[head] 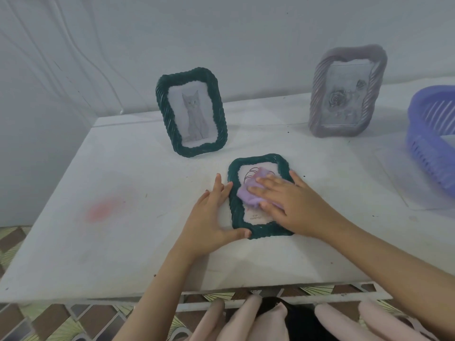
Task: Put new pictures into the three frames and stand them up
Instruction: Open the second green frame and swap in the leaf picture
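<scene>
Green frame (191,112) at 11 and grey frame (347,92) at 1 o'clock stand; third frame (256,217) lies flat, left hand (211,217) bracing it flat-fingered, right hand (293,200) spread on cloth (246,193)

Both flat: left hand (212,216) (thumb spread wide), right hand (291,202) palm down.

dim, hazy, flat light; soft focus, faint shadows, wide-angle bending at edges

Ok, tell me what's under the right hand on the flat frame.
A purple cloth, pressed by the right hand onto the flat green frame. Part of a line drawing and small print show beside it; the picture's middle is covered.
</scene>
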`<state>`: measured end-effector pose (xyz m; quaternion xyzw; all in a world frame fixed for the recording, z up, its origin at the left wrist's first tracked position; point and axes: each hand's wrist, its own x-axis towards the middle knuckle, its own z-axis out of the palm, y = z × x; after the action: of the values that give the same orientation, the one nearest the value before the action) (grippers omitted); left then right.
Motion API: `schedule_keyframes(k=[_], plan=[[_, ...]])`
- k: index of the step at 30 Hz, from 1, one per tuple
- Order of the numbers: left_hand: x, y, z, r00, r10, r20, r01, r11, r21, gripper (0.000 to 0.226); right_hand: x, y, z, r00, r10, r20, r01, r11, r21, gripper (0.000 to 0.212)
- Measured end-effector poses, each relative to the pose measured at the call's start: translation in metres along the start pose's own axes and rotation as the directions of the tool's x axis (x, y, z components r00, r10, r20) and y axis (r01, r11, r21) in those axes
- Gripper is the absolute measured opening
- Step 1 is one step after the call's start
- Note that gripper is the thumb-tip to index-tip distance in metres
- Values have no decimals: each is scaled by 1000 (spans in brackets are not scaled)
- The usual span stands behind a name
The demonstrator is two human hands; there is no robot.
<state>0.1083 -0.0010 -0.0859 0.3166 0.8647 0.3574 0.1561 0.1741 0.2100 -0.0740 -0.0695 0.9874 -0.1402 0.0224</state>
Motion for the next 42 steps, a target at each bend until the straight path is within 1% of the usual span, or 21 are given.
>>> schedule_keyframes(k=[2,4,7,9,11,14,16,18,20,22,24,26,30,33,36,39,42], plan=[[0,0,-1,1000,3,-1,-3,1000,4,121,16,2,0,998,53,-33,-54,998,-28,65],[0,0,-1,1000,1,0,-1,1000,6,123,21,-2,1,997,48,-53,-47,999,6,63],[1,-1,-1,1000,2,4,-2,1000,5,126,2,-11,3,997,-67,-35,69,995,65,50],[1,-2,-1,1000,3,7,-3,1000,0,129,-17,-9,1,988,-152,-15,152,987,56,47],[1,-2,-1,1000,2,7,-2,1000,7,128,-28,-1,-5,984,-175,20,175,984,20,46],[0,0,-2,1000,1,11,-1,1000,18,124,-22,12,-12,989,-144,18,145,988,-61,51],[-1,2,-2,1000,3,12,-3,1000,24,124,-6,20,-13,997,-76,-11,74,992,-102,56],[-1,2,-2,1000,-1,10,0,1000,26,126,12,24,-12,1000,10,-26,-13,995,-94,55],[0,1,-2,1000,-9,8,9,1000,24,126,25,18,-9,999,34,-22,-35,998,-49,50],[0,0,-2,1000,-24,6,24,1000,19,129,25,6,-5,1000,-15,-24,16,999,34,50],[1,-2,-1,1000,-28,7,28,999,17,129,11,-6,-2,996,-88,-15,90,991,95,45],[1,-3,-1,1000,-28,9,28,1000,12,129,-7,-10,-1,986,-166,-1,166,981,96,40],[0,-1,-1,1000,-19,1,19,1000,25,123,-24,0,-14,974,-207,95,206,978,18,51],[0,-1,-1,1000,-8,12,7,999,39,115,-16,14,-23,977,-172,126,181,981,-63,58],[0,-2,0,1000,-5,11,5,999,52,112,3,23,-23,993,-71,96,85,985,-152,62],[1,-4,0,1000,-9,1,9,999,54,112,20,20,-18,999,-20,49,25,996,-91,58],[1,-3,-1,1000,-5,-3,5,999,47,119,22,6,-9,997,-63,43,63,998,-5,58]])
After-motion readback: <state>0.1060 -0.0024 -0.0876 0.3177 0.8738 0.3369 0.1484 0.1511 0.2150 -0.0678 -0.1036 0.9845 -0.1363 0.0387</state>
